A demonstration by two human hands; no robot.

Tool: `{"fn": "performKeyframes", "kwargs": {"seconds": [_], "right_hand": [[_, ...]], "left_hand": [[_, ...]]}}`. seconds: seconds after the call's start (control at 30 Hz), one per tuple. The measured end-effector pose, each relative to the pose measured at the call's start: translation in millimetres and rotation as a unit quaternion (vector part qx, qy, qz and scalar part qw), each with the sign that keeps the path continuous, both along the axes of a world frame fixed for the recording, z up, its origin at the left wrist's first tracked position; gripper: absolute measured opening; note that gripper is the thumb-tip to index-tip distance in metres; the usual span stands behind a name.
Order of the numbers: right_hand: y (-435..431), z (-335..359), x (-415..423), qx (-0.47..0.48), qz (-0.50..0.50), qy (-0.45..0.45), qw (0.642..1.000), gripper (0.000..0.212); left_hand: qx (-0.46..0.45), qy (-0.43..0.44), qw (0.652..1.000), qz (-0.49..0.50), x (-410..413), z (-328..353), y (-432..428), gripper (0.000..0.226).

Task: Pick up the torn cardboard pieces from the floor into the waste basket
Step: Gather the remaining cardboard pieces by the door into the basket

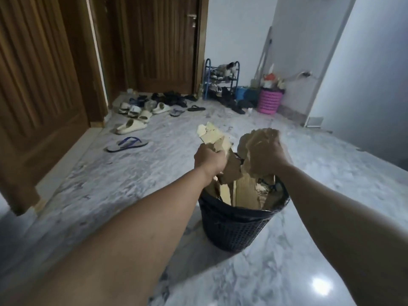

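Grey and white marble floor (132,184) is seen in a hallway, with brown wooden doors (39,85) and many sandals (134,111) far behind. Torn pale brown cardboard pieces (213,136) are gripped by the curled fingers of the left hand (209,160). More torn cardboard (261,134) is held in the right hand (268,161). Its fingers look closed round it too, though they are partly hidden. Both bunches are held just above the dark plastic mesh waste basket (231,233). Their low ends reach inside it, where other pieces are stood. For a good drop, the bunches should be pushed down deep before the fingers are opened, so nothing is spilled over the rim.
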State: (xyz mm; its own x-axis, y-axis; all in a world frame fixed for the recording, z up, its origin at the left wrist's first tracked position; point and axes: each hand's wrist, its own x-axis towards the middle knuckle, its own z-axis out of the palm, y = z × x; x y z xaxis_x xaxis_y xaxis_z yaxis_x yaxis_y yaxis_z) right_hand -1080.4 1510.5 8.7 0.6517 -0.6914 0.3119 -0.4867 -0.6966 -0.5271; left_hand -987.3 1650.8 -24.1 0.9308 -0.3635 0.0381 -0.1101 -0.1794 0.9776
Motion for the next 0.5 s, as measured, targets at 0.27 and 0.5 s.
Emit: {"fn": "performKeyframes", "kwargs": {"seconds": [0.27,0.5], "right_hand": [[-43.9,-67.3,8.4,0.099,-0.011,0.191,0.977,0.060],[-72.2,-120.5,24.0,0.129,0.087,0.346,0.925,0.058]], "left_hand": [[0.439,-0.236,0.862,-0.097,19.7,-63.4,-21.7,0.113],[0.642,-0.136,0.690,-0.304,36.2,-93.3,-63.3,0.080]]}}
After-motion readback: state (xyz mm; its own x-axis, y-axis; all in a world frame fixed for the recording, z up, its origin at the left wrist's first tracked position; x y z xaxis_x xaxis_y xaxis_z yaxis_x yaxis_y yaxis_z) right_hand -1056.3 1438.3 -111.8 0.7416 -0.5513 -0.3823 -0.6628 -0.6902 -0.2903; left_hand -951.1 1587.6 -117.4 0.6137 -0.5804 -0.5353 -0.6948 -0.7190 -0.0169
